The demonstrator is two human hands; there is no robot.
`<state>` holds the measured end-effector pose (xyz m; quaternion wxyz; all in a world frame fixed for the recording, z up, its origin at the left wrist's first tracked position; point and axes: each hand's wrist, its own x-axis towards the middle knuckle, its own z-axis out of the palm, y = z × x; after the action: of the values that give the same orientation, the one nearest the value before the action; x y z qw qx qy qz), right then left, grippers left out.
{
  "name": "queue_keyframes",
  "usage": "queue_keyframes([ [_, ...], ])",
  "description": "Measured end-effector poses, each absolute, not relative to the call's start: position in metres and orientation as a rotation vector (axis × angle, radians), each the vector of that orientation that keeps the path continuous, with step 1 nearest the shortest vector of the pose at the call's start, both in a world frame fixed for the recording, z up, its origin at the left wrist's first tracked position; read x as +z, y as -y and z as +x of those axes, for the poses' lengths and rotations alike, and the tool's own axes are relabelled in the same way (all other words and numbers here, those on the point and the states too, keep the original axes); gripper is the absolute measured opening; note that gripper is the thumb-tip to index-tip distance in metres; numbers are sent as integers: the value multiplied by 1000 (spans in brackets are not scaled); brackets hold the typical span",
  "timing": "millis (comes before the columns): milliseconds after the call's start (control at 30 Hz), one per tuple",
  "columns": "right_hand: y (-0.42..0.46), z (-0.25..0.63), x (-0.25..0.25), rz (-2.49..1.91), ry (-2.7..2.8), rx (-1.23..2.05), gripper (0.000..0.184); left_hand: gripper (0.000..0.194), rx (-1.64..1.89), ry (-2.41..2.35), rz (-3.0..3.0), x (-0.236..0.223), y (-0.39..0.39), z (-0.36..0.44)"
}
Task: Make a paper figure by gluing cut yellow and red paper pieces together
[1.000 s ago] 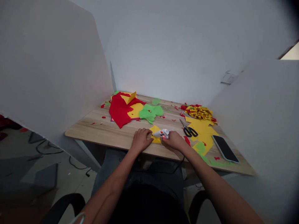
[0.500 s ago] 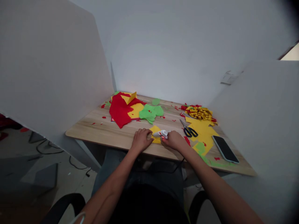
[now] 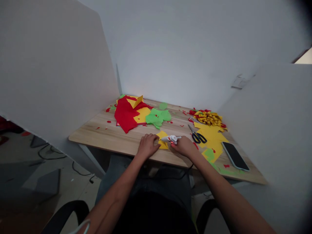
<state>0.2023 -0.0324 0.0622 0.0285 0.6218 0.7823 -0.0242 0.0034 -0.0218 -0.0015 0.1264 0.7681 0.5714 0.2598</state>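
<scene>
- R hand (image 3: 184,145) gripped a white glue gun (image 3: 172,139) L of the black-handled scissors (image 3: 194,133), nozzle over a yellow craft-sheet piece (image 3: 164,145).
- L hand (image 3: 147,145), farther L of scissors, had thumb & fingertips set narrowly at that piece; pinched or just pressed, can't tell.
- Large yellow sheets (image 3: 214,138) lay R of & partly under scissors; phone (image 3: 235,156) farther R, nearer the person.
- Ruffled yellow bundle (image 3: 210,117) sat beyond scissors, to the R.
- Green cutout (image 3: 157,117) & red sheet (image 3: 124,115) lay well L of scissors.

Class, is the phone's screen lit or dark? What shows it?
Dark: the phone lies face up on the desk, showing black without any glow.
</scene>
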Motion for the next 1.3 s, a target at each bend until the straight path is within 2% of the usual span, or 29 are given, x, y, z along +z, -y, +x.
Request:
queue_keyframes([
  [933, 40, 190, 69, 1826, -2449, 8, 30, 33, 768, -1650, 2217, -4, 22, 3],
  [1300, 42, 193, 64, 1811, -2499, -64, 27, 32, 771, -1652, 2193, -2, 23, 4],
])
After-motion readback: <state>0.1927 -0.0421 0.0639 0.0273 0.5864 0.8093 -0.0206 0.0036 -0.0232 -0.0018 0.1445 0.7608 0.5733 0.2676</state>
